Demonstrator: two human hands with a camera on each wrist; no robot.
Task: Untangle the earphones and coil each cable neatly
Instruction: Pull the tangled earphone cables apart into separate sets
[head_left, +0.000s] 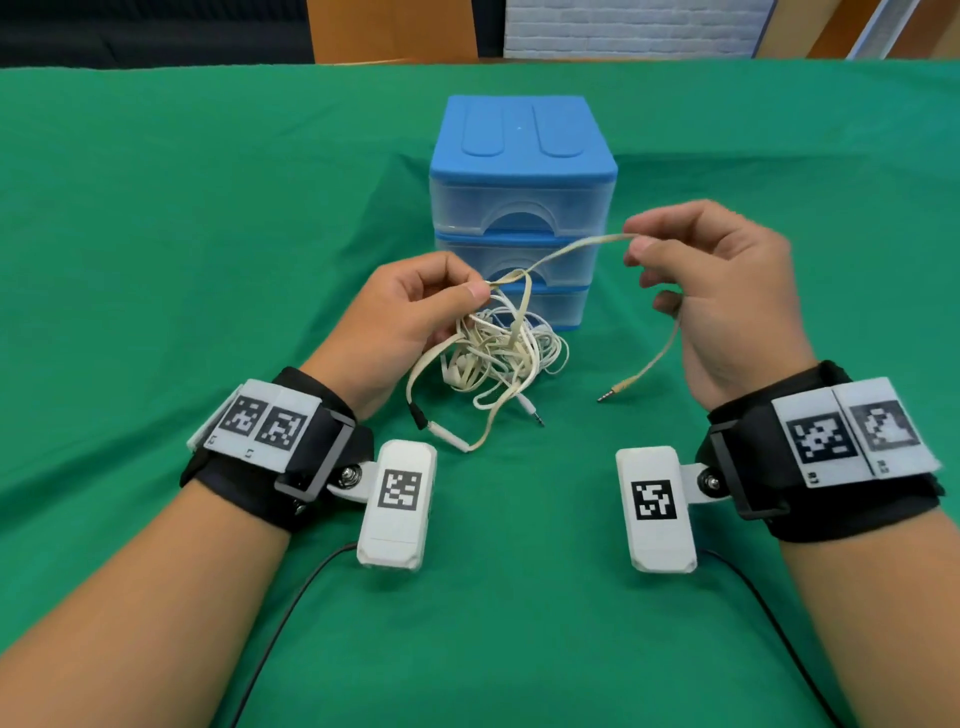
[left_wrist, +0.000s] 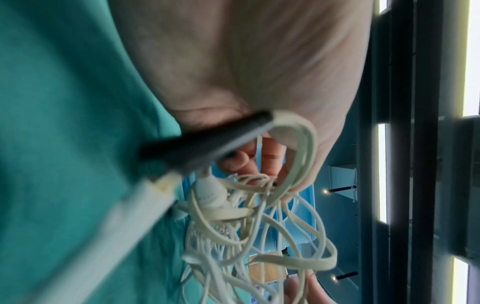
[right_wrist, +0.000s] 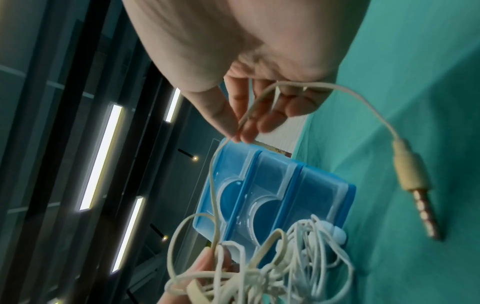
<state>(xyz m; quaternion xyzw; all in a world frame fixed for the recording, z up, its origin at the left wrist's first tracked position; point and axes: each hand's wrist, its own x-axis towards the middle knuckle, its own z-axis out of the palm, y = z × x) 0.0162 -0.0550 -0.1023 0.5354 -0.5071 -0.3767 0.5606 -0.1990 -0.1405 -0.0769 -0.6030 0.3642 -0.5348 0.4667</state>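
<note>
on the green cloth-covered table (head_left: 156, 234), just near of a blue-and-clear plastic three-drawer box (head_left: 522, 208): one knotted bundle of cream and white earphone cables (head_left: 498, 353), hanging from the left hand with its lower loops resting on the cloth. left hand (head_left: 410, 322), left of centre: thumb and forefinger pinching a flat cream strand at the top of the bundle; the left wrist view shows more loops draped under the fingers, along with a white earbud (left_wrist: 210, 193). right hand (head_left: 727, 291), right of centre and raised: thumb and forefinger pinching a round cream cable (head_left: 571, 249) that runs taut across from the left hand's pinch; past the pinch it curls under the palm and trails down to a gold jack plug (head_left: 615, 389), whose tip looks to be touching the cloth, apart from the bundle. second jack plug, silver-tipped (head_left: 532, 415), lying on the cloth at the bundle's near edge. inline control piece, cream with a black end (head_left: 436, 428), at the near-left loop. step in hand, by judgement: drawing one plug-end cable free of the knot; untangling early, no coil begun. next move calls for feeding the plug end back through whichever loop binds it, gently, as a hard pull would likely tighten the knot.
</note>
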